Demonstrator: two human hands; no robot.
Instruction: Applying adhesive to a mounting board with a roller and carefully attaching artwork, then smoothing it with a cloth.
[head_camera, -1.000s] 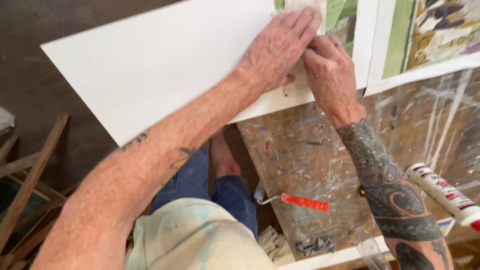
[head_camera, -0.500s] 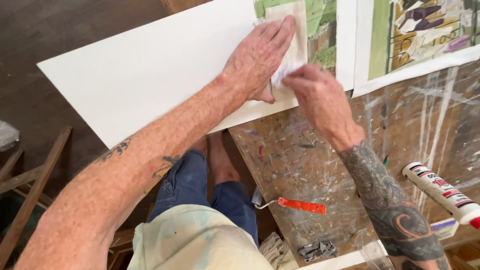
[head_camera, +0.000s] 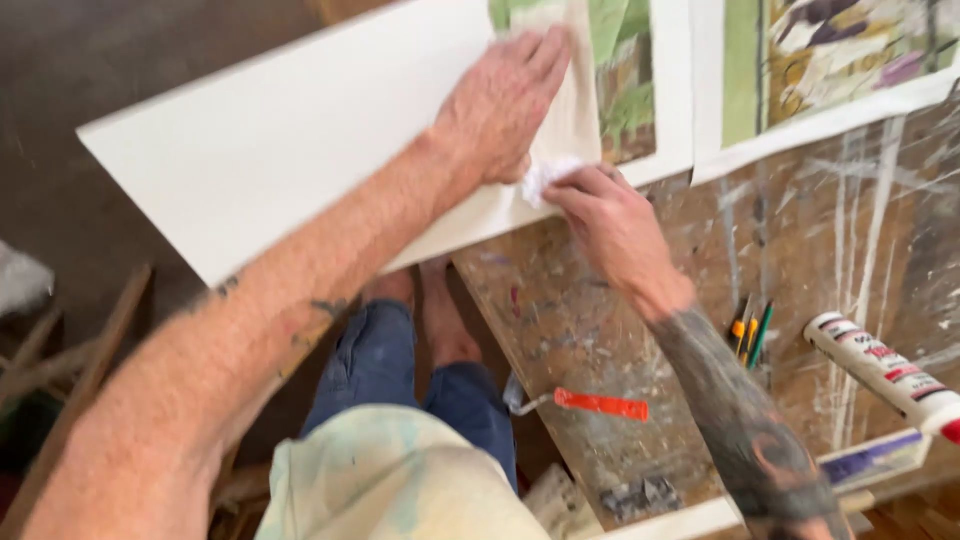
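A view from above looks down on a person's two bare hands working at a paint-spattered workbench. A large white board lies tilted across the bench's left end, overhanging the floor. At the board's right end sits a green and cream collage picture.

The left hand lies flat, palm down, fingers together and pointing up and right, pressing on a cream paper strip at the collage's left edge. It grips nothing; it only presses.

The right hand sits just below and to the right of the left, near the board's lower edge. Its fingertips are pinched together on a small white wad of cloth or tissue, which touches the board just beneath the left hand's heel. The tattooed right forearm runs down and to the right; the left forearm runs down to the lower left.

Compared with a second ago, the right hand has dropped away from beside the left hand's fingers to the board's lower edge, and the white wad now shows. The left hand has stayed flat on the strip.

Nearby on the bench are a small tool with an orange-red handle, a white caulk tube, and some pencils. A second painted picture lies at the upper right. The person's blue jeans and bare feet show below.
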